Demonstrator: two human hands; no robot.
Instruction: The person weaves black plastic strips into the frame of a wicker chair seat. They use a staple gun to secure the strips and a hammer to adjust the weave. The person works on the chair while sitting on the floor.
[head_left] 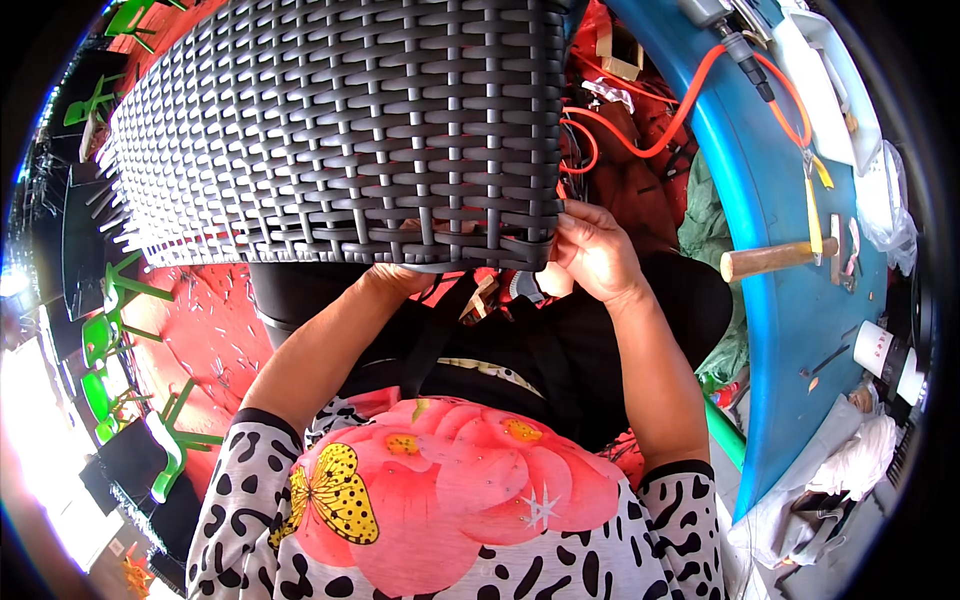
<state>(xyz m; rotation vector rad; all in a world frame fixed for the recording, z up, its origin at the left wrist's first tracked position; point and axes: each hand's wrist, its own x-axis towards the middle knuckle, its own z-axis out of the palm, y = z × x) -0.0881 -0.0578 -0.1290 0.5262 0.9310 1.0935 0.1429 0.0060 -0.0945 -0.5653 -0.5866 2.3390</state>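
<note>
A large piece of dark grey wicker weaving [345, 125] stands upright in front of my lap, its lower edge toward me. Along the left side, loose strand ends stick out. My left hand [400, 278] reaches under the lower edge; its fingers are mostly hidden behind the weave, with a bit of skin showing through a gap. At the lower right corner, my right hand [598, 250] has thumb and fingers pinched together on the wicker's edge. Whether a separate strand is between them, I cannot make out.
A blue table [795, 370] curves along the right, holding a hammer with a wooden handle [775, 260], a power tool [745, 60] with an orange hose [690, 95], and a white tray [830, 90]. Green chairs [170, 450] and scraps on the red floor [215, 330] are at left.
</note>
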